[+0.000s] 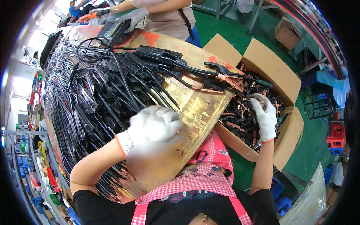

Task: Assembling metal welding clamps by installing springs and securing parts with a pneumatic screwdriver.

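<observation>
My left hand [156,123], in a white knit glove, is closed above the worktable [195,114], its fingers curled under. Whatever lies within them is hidden. Beside it spreads a large heap of black cables with black plastic handles [112,88], their grey leads fanning out to the left. Over a cardboard box [273,75] on the right is my right hand [265,117], gloved too, with bent fingers apart at the pile of copper and black clamps [240,112]. Two welding-type clamps with copper jaws [232,80] lie across the table edge by the box.
Across the table a co-worker's gloved hands hold an orange power tool [93,15] and a black handle part [122,32]. Bare copper cable ends [125,183] stick out close to my body. A red plastic case [336,135] stands at the right, by the green floor [296,138].
</observation>
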A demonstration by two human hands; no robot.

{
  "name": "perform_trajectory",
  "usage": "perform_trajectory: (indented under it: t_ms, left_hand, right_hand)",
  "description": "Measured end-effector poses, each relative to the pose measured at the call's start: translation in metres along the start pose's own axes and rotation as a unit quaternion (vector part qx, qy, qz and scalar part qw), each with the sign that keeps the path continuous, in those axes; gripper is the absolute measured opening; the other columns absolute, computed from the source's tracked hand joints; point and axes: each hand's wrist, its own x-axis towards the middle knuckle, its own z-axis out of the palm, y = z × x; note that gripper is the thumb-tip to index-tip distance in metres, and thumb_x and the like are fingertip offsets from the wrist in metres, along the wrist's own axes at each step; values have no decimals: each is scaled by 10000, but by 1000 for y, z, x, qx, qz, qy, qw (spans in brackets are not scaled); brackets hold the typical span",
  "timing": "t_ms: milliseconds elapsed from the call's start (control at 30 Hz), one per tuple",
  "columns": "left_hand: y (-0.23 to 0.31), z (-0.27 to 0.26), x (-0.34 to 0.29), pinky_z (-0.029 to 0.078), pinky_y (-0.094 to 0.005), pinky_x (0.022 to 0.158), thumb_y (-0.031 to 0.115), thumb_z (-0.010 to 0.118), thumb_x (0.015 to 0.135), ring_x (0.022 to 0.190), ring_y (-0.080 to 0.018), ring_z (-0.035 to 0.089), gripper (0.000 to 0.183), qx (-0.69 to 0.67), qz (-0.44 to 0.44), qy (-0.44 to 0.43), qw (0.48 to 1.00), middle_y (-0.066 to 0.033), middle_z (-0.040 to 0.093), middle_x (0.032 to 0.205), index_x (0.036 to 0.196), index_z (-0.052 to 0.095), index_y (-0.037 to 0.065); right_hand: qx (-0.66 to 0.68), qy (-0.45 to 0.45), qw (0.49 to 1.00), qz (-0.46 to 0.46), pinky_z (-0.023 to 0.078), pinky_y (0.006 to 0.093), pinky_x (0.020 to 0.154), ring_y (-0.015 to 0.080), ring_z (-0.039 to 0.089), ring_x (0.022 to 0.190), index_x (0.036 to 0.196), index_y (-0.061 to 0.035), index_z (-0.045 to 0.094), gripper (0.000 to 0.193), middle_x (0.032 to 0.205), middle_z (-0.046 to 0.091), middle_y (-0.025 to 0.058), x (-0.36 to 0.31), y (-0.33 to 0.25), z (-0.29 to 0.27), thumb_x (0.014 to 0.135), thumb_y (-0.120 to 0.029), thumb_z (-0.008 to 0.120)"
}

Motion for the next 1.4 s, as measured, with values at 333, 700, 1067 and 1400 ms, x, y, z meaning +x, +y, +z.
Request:
perform_trajectory:
  t_ms: [333, 700, 1067, 1400]
  left_hand:
    - [-58, 37, 1, 524, -462, 874, 280, 636, 863, 960, -315, 653, 204, 116, -31, 8, 993, -101, 663, 917, 875, 683, 83]
    - [-88, 39, 75, 526, -450, 831, 278, 685, 859, 919, -320, 659, 186, 165, 60, -55, 983, -97, 669, 900, 974, 683, 132]
    - [-85, 30, 68, 547, -413, 781, 222, 686, 895, 895, -318, 690, 250, -135, 30, 85, 987, -110, 721, 973, 1136, 711, 161]
    - [-88, 33, 66, 562, -379, 750, 243, 674, 924, 862, -316, 708, 227, -198, -2, 54, 979, -134, 731, 947, 1094, 736, 104]
  right_hand:
    - [-204, -161, 856, -447, 536, 427, 722, 296, 650, 842, 1069, -141, 677, 328, 917, 646, 75, -60, -67, 102, 771, -257, 748]
    - [-121, -44, 950, -286, 552, 428, 650, 364, 688, 764, 1205, -135, 608, 428, 957, 653, 133, -59, -66, 82, 849, -325, 752]
    - [-197, -96, 929, -298, 520, 462, 698, 334, 656, 808, 1083, -142, 643, 323, 913, 616, 99, -48, -85, 112, 859, -363, 720]
    - [-108, -10, 937, -332, 505, 447, 716, 325, 645, 841, 1136, -145, 631, 361, 978, 638, 89, -44, -75, 142, 826, -281, 755]
